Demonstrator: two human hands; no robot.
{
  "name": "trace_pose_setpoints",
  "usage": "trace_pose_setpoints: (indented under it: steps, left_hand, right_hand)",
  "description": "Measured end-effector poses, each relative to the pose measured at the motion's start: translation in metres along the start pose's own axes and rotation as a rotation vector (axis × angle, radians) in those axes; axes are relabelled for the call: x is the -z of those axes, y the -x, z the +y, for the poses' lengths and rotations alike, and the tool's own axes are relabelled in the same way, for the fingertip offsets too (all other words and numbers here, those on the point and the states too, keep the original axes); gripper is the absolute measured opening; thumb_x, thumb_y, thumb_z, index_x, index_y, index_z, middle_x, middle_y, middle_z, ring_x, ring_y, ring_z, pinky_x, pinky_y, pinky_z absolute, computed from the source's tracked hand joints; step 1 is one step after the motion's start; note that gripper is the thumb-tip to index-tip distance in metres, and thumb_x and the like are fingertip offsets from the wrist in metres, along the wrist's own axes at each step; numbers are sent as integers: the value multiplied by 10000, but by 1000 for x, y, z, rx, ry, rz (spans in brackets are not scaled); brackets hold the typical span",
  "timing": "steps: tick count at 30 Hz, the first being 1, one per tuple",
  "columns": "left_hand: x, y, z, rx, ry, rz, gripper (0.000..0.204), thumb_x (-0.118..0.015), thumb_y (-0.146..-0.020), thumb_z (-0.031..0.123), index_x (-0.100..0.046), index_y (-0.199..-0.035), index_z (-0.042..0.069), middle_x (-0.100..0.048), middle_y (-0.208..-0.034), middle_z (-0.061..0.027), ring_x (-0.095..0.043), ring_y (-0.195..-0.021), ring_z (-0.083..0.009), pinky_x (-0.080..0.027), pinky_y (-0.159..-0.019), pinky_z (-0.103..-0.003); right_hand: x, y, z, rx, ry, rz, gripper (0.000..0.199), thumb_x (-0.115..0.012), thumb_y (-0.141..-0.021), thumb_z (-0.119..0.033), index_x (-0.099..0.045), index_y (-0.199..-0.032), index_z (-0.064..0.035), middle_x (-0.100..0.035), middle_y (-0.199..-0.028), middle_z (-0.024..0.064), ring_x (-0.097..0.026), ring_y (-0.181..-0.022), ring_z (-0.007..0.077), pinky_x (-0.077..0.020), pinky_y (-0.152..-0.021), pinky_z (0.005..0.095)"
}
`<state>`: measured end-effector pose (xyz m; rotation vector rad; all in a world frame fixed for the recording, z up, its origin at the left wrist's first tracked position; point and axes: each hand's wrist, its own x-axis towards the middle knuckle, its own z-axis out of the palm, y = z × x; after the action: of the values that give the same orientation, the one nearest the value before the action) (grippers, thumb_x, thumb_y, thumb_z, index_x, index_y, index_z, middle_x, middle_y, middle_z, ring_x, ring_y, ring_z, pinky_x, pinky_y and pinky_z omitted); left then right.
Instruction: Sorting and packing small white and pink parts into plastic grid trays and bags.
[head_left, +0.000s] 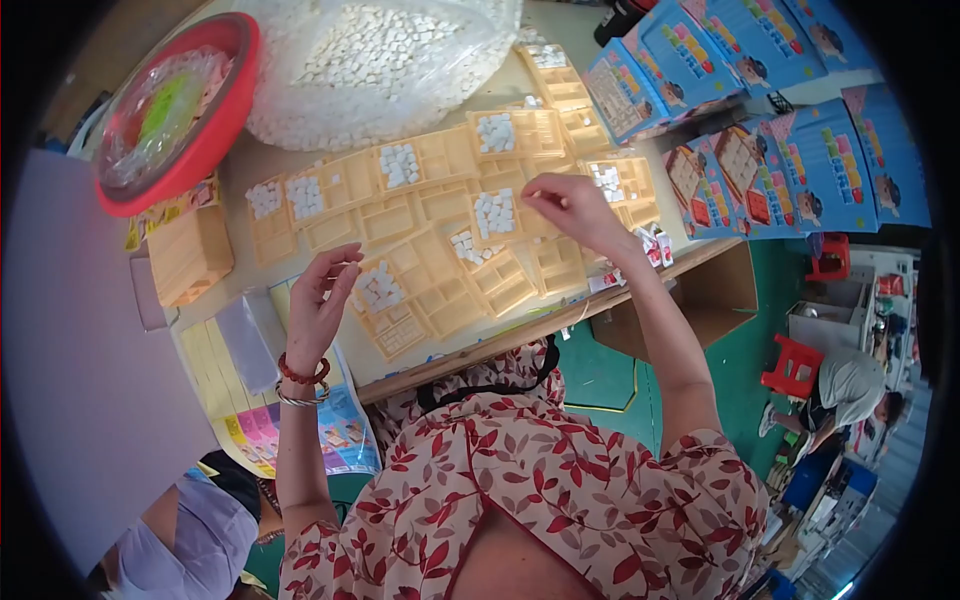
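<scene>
Pale yellow plastic trays [437, 265] with several compartments lie in overlapping rows on the table. Small white cubes [494, 214] fill one compartment in several of them. My right hand [575, 210] is over the trays beside that filled compartment, thumb and fingers pinched together. Whatever sits between its fingertips is too small to make out. To the left, my left hand [318, 300] hovers by the nearest left tray [392, 327], which holds more white cubes [380, 286]. Its fingers are bent toward the thumb, and I cannot make out anything in them.
A large clear bag [385, 60] of white cubes lies at the back. A red basin [250, 60] stands back left above a wooden block [187, 255]. Blue printed boxes [790, 170] are stacked at right. A cardboard box [715, 300] sits below the table edge. Other people are nearby.
</scene>
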<state>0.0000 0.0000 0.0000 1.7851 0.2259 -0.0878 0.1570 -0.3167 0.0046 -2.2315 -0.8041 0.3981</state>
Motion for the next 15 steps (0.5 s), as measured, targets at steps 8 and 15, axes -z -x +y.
trace_pose_setpoints:
  steps: [8,15]
  left_hand:
    - [25,55,-10,17,83,236,259,-530,-907,132,-559,-1141,25,-613,-1013,-46,-568,-893,-100,-443,-784,-225]
    - [3,109,-31,100,152,308,187,-521,-915,160,-604,-981,5,-628,-835,-20,-568,-781,-74,-441,-703,-205]
  right_hand:
    - [-37,41,-15,-184,-441,485,66,-602,-857,-75,-620,-896,-25,-496,-630,-55,-420,-571,7,-331,-505,162]
    - [-109,71,-57,-193,-595,380,66,-594,-860,-61,-615,-909,-21,-498,-656,-50,-420,-571,13,-332,-511,158]
